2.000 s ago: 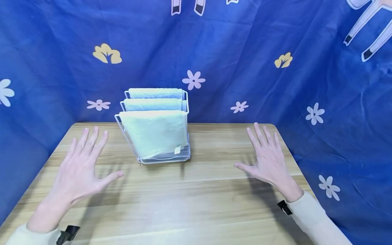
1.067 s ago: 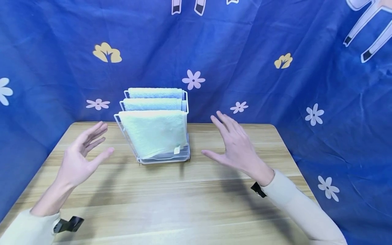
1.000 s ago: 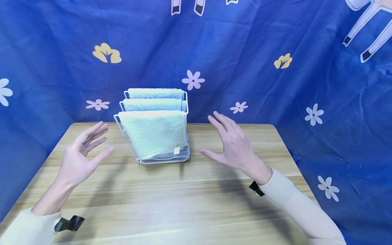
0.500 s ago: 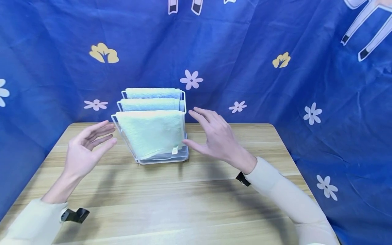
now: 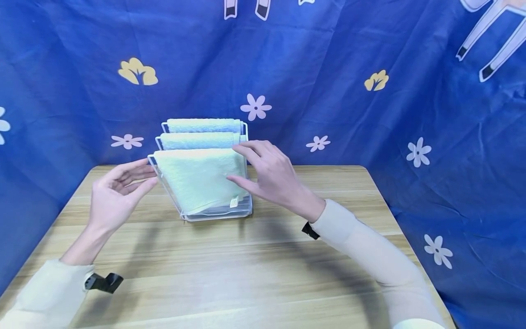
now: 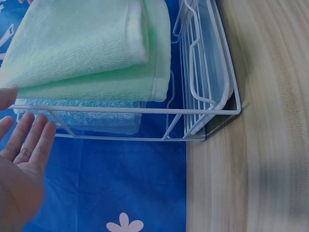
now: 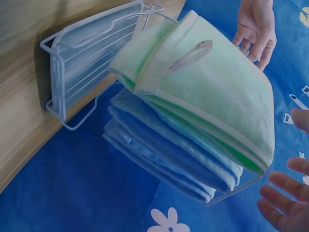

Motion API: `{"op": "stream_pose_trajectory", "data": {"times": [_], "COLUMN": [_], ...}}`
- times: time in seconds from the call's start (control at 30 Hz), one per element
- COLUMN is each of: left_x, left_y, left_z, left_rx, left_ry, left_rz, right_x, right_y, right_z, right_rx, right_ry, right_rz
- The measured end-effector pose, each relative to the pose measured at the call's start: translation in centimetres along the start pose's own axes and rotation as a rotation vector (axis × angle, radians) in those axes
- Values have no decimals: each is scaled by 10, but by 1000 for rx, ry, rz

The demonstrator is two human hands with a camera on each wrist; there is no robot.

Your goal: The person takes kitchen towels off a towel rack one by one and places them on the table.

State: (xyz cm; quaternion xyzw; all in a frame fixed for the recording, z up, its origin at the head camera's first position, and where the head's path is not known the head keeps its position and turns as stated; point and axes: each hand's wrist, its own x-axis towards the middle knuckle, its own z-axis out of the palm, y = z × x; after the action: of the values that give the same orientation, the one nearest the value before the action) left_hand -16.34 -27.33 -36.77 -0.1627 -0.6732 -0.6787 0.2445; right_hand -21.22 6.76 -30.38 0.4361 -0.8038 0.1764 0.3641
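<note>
A white wire rack (image 5: 218, 218) holds a folded pale green towel (image 5: 201, 180) with a small white label (image 5: 234, 202), and two folded light blue towels (image 5: 197, 140) behind it. My left hand (image 5: 111, 196) is at the rack's upper left, fingertips right at the side wire. In the left wrist view its fingers lie beside the rack's top bar (image 6: 96, 109), thumb on the near side. My right hand (image 5: 273, 176) is at the green towel's upper right corner, thumb in front and fingers behind it. The right wrist view shows those fingers spread, a little off the towel.
The rack stands at the back left of a wood-grain table (image 5: 263, 265). A blue curtain (image 5: 304, 91) with flower prints hangs behind the table and along both sides. A pale tray (image 7: 91, 43) forms the rack's base.
Both hands have come inward from wide apart to the rack's two sides, the right travelling farther left. Their fingers have gone from spread to slightly bent. Rack and towels stay in place.
</note>
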Motion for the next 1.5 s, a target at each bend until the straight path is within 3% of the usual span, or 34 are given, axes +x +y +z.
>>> {"op": "stream_pose_trajectory", "data": {"times": [0.63, 1.07, 1.3, 1.5], "left_x": [10, 15, 19, 20], "left_y": [4, 6, 7, 6], "left_z": [1, 4, 6, 7], "left_rx": [169, 61, 82, 14], "left_ry": [86, 74, 89, 72], "left_rz": [-70, -48, -51, -36], "right_x": [34, 46, 52, 54], "right_y": [-7, -12, -12, -13], "right_z": [20, 35, 41, 45], "right_rx": [-50, -70, -120, -129], "right_ry": [-77, -200, -210, -220], "right_rz": [-51, -28, -54, -63]}}
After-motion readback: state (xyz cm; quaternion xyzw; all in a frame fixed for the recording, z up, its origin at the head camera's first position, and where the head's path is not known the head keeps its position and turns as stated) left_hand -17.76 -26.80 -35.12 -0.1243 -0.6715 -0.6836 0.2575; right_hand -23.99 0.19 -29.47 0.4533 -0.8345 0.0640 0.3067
